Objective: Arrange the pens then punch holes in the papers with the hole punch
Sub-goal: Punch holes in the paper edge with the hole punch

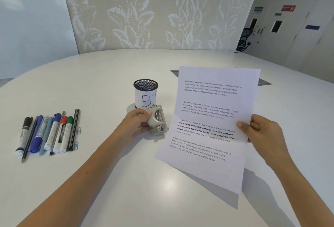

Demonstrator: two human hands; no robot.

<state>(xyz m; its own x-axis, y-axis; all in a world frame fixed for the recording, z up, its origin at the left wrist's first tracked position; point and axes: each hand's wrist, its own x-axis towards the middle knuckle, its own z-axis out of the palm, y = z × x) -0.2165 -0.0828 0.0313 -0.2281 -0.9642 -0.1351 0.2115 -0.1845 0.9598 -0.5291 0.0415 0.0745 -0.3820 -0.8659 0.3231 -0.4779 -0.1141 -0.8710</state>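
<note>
A printed white paper (207, 169) is lifted off the table, pinched at its right edge by my right hand (262, 131). My left hand (137, 122) grips a silver hole punch (158, 121) that rests on the table beside the paper's left edge. Whether the paper's edge sits inside the punch slot I cannot tell. Several pens and markers (50, 132) lie side by side in a row at the left of the table. A black mesh pen cup (145, 94) with a white label stands just behind the punch and looks empty.
The white oval table (108, 75) carries two paper clips (77, 137) next to the pen row. A grey cable hatch (263, 81) lies flush in the table behind the paper. A patterned partition stands at the far edge; an office chair (244, 37) at the back right.
</note>
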